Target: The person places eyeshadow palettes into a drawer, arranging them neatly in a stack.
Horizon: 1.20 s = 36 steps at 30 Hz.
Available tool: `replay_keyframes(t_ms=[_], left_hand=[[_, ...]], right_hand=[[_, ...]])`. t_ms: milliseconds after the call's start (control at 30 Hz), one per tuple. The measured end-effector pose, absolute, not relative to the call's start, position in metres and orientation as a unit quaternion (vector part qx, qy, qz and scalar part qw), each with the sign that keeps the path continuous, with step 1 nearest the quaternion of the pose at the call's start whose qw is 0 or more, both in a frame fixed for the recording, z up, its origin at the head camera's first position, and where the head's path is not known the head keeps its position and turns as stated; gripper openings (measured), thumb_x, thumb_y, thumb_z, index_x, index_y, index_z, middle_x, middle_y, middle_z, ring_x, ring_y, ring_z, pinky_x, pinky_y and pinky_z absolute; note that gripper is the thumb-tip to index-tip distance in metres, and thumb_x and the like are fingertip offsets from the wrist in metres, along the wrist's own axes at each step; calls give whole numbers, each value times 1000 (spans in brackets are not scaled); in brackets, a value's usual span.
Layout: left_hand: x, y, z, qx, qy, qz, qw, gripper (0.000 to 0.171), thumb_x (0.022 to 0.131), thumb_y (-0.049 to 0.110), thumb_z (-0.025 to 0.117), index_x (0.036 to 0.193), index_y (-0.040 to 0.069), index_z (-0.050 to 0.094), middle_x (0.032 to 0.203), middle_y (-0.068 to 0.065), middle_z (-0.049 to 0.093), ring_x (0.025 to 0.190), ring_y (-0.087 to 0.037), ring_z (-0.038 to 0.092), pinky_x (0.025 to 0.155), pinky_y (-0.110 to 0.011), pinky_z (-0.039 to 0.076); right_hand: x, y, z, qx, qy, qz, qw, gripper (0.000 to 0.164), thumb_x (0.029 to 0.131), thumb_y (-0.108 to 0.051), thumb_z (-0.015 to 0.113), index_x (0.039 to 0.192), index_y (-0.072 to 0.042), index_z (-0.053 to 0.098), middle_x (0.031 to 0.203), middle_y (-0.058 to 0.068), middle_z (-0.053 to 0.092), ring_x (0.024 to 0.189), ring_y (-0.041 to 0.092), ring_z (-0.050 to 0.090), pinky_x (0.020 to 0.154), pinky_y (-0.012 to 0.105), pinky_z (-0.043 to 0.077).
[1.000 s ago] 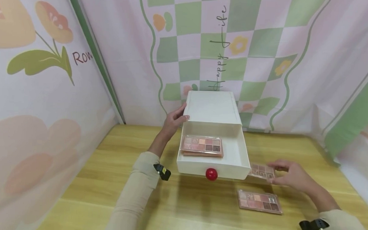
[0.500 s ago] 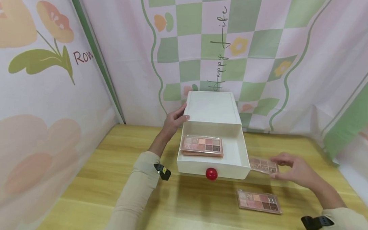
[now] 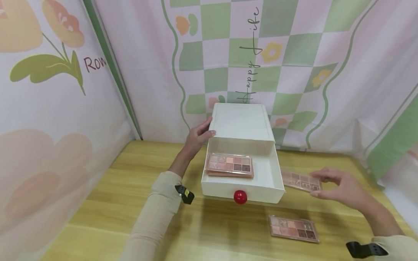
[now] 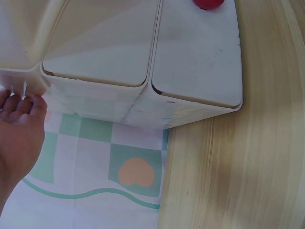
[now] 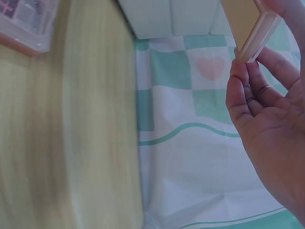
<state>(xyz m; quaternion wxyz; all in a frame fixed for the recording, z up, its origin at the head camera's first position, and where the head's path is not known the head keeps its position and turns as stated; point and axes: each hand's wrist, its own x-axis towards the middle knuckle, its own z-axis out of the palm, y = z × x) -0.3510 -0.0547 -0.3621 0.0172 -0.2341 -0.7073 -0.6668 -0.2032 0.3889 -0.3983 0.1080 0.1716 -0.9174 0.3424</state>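
A white drawer cabinet (image 3: pixel 242 122) stands with its top drawer (image 3: pixel 243 191) pulled out, a red knob (image 3: pixel 240 197) on the front. Inside, at the left, a pink eyeshadow palette (image 3: pixel 229 164) lies on what looks like another one. My left hand (image 3: pixel 196 138) holds the cabinet's upper left side, thumb over the front corner; in the left wrist view its fingertips touch the side wall. Right of the drawer, my right hand (image 3: pixel 343 189) pinches an eyeshadow palette (image 3: pixel 301 181) by its right end, raised above the table. Another eyeshadow palette (image 3: pixel 294 228) lies on the table, nearer me.
The wooden table (image 3: pixel 123 204) ends at a printed cloth backdrop (image 3: pixel 248 47) behind the cabinet and a cloth wall (image 3: pixel 56 140) at the left. Lower drawers (image 4: pixel 195 52) are closed in the left wrist view.
The right hand has moved slightly right and up with the palette, so more of it shows beside the drawer. The left hand and the cabinet have stayed put.
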Motion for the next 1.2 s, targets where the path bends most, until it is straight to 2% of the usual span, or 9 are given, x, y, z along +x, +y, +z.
replay_keyframes(t_ms=[200,433,733,967,1200], left_hand=[[-351,-55,-362,-235,-706,-668,18,68,95,23,58,157,8,35,167,-7,32,155,-23,35,127,-33,32],[-352,-56,-363,-236,-702,-672,13,68,95,22,58,157,8,34,167,-8,32,154,-24,36,127,-35,33],[-354,-56,-363,-241,-697,-675,11,67,96,19,58,157,6,34,167,-10,31,154,-26,35,127,-37,33],[-355,-56,-363,-238,-697,-677,10,67,96,18,58,157,5,34,167,-10,32,154,-26,35,127,-36,33],[-355,-56,-363,-240,-695,-678,8,66,96,18,58,157,5,34,167,-10,31,155,-25,34,128,-36,30]], right_hand=[[-202,389,-386,186,-909,351,125,56,66,-5,91,117,5,69,103,-32,59,94,-14,53,84,-2,40],[-202,390,-370,185,-913,342,124,58,68,-4,90,120,5,67,109,-38,55,97,-19,50,83,-4,39],[-204,393,-359,229,-894,357,146,56,65,5,88,118,3,69,104,-23,62,98,-12,55,87,-4,40],[-201,394,-346,242,-896,341,148,58,64,3,88,118,5,68,108,-25,61,100,-14,54,92,-7,35],[-199,395,-336,225,-899,345,146,57,65,3,88,118,0,70,110,-28,61,101,-16,54,90,-8,34]])
